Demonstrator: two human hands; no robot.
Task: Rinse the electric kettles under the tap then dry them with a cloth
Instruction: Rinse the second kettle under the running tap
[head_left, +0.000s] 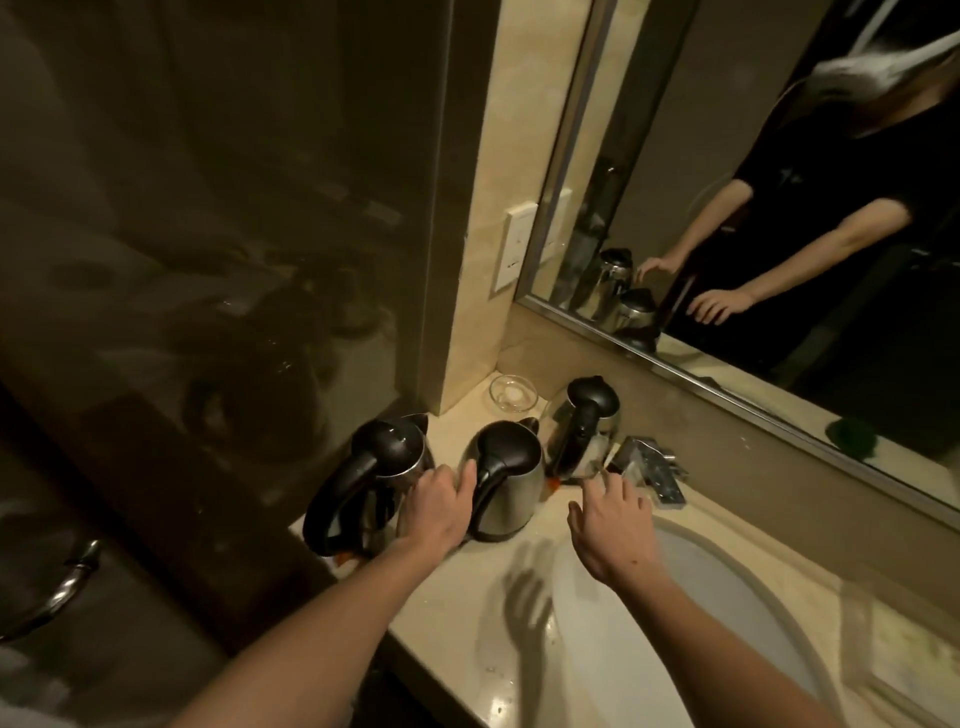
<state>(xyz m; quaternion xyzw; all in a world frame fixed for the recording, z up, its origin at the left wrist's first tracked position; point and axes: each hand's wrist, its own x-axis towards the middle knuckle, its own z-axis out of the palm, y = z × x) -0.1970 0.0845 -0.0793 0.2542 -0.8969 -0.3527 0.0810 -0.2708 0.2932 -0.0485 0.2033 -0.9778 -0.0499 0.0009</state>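
Middle electric kettle (514, 488) stands on the surface (457, 592), your left grip (441, 501) loose against it, holding nothing; your right grip (613, 519) hovers spread by the tap (649, 467). Lifting carelessly could knock the left kettle (387, 444) beside it.

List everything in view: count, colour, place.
kettles: 3, steel with black lids and handles, on counter: left kettle, middle kettle, back kettle by tap
bowl: 1, clear glass, counter's back corner
tap: 1, chrome, behind sink
sink: 1, white, set in counter
counter: 1, beige
mirror: 1, steel-framed, wall behind tap
wall plate: 1, white, left of mirror
left hand: between left and middle kettles, holding nothing
right hand: fingers spread, over sink's rim near tap
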